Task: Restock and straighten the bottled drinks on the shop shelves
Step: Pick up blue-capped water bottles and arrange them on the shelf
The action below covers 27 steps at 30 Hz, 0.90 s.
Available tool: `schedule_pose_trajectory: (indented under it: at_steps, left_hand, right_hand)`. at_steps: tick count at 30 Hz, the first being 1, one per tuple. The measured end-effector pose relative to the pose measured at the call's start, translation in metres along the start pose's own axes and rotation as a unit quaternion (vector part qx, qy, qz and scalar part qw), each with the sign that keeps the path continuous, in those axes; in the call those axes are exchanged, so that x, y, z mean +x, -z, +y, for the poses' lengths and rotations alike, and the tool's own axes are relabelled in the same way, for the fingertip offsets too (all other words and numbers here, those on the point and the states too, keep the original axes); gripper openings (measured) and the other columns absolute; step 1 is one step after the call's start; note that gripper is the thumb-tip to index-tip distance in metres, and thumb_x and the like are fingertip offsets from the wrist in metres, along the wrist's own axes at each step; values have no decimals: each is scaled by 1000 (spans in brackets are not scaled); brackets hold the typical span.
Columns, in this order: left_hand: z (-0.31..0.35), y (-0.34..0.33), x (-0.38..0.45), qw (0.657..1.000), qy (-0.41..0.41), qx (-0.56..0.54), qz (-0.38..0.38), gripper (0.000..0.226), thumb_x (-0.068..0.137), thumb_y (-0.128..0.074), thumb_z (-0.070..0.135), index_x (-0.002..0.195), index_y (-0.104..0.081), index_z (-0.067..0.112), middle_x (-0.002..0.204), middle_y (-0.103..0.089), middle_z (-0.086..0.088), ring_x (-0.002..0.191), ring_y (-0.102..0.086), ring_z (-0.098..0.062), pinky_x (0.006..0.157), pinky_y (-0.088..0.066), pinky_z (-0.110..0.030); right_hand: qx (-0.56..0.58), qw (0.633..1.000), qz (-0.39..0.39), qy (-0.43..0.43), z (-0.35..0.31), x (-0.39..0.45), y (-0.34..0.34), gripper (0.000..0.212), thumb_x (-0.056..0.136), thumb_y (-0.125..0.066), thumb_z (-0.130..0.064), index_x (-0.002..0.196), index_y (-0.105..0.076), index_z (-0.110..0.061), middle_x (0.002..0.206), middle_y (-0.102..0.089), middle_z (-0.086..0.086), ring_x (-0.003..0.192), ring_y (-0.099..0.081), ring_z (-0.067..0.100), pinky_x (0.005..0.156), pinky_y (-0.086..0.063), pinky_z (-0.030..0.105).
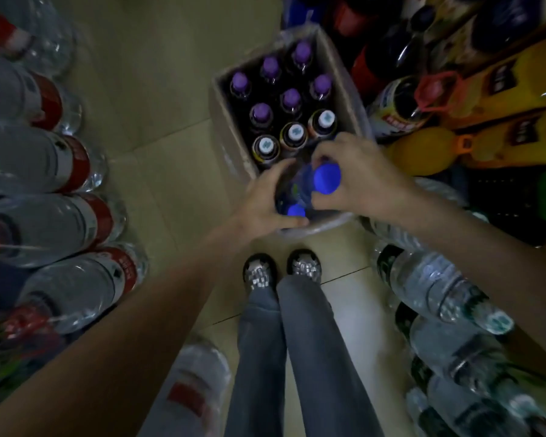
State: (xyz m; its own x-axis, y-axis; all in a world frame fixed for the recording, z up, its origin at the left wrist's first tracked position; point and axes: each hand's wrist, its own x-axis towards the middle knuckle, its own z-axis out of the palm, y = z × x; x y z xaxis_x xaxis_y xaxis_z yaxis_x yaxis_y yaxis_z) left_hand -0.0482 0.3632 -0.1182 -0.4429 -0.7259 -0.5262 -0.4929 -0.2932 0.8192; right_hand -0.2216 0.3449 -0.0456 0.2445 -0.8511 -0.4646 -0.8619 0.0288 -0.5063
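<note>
A cardboard box (226,121) of bottled drinks stands on the floor in front of my feet. It holds several purple-capped bottles (291,99) at the far end and three white-capped bottles (294,131) in the middle row. My right hand (360,178) grips a blue-capped bottle (327,178) at its neck, at the near end of the box. My left hand (265,200) curls round another blue-capped bottle (296,211) just below it, thumb under the cap.
Large water bottles with red labels (76,216) line the left side. Water bottles with green labels (438,288) lie at the right. Yellow and dark drink bottles (454,146) fill the shelves at upper right. My shoes (281,269) stand on the tiled floor.
</note>
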Motion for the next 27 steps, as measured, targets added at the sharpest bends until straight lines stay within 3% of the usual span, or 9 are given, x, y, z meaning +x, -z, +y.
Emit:
schedule_pose_trajectory:
  at_steps: [3,5,7,10,12,15,19,21,27]
  left_hand:
    - [18,1,6,998,6,-67,18,87,48,-88,29,122,-41,29,116,-56,9,106,-55,1,95,-45,-20]
    - [19,9,4,992,66,-88,59,76,55,-88,12,114,-40,22,101,-56,13,92,-57,-4,83,-47,-14]
    - [1,19,-1,980,123,-101,122,75,55,-88,9,117,-45,9,101,-60,6,88,-58,-8,76,-48,-13]
    - [-35,30,-17,946,202,-141,210,58,64,-83,7,115,-55,0,100,-65,-9,82,-62,-12,65,-51,-13]
    - [-63,33,-39,923,243,-174,242,32,72,-74,1,100,-60,2,84,-64,-8,63,-63,-6,56,-51,-16]
    - [-94,37,-71,904,284,-199,250,19,75,-70,-1,83,-61,13,75,-63,-5,56,-62,-7,62,-52,-27]
    - [-121,36,-83,914,288,-166,233,20,74,-71,-1,82,-60,14,78,-63,-7,68,-61,-17,70,-51,-32]
    - [-116,33,-83,915,285,-165,232,24,69,-76,3,76,-59,18,76,-63,-5,66,-60,-13,66,-51,-27]
    - [-27,34,-103,911,260,-212,239,53,51,-82,21,97,-57,14,95,-66,-9,85,-65,-23,72,-54,-32]
  right_hand:
    - [104,994,44,12,-21,2,44,29,65,-76,-24,91,-67,-14,77,-59,-3,71,-53,10,69,-42,22]
    - [312,948,43,-32,-18,16,48,18,79,-71,-18,95,-64,-15,76,-62,-3,62,-59,1,66,-46,16]
    - [416,903,61,-88,-2,36,24,8,89,-59,-14,97,-58,-15,74,-60,2,52,-58,-2,60,-43,14]
    - [279,946,36,-162,36,59,-61,18,85,-65,-18,98,-60,-6,80,-58,10,71,-58,10,67,-43,25]
    - [90,979,-92,-161,56,60,-126,41,79,-70,-26,111,-56,-6,107,-58,17,101,-57,26,85,-46,33]
    - [-103,969,-197,-108,67,60,-190,59,81,-68,-23,132,-40,-11,136,-37,22,122,-42,37,97,-39,38]
    - [-160,970,-145,-113,62,70,-209,62,80,-69,-19,129,-34,-5,136,-35,25,115,-47,39,87,-44,40]
    - [-197,966,-133,-104,54,66,-199,64,80,-70,-24,128,-33,-4,134,-39,23,113,-50,39,84,-45,42]
    - [-199,979,-43,-2,0,-3,-67,56,76,-68,-31,119,-43,-5,120,-48,14,108,-53,35,76,-43,39]
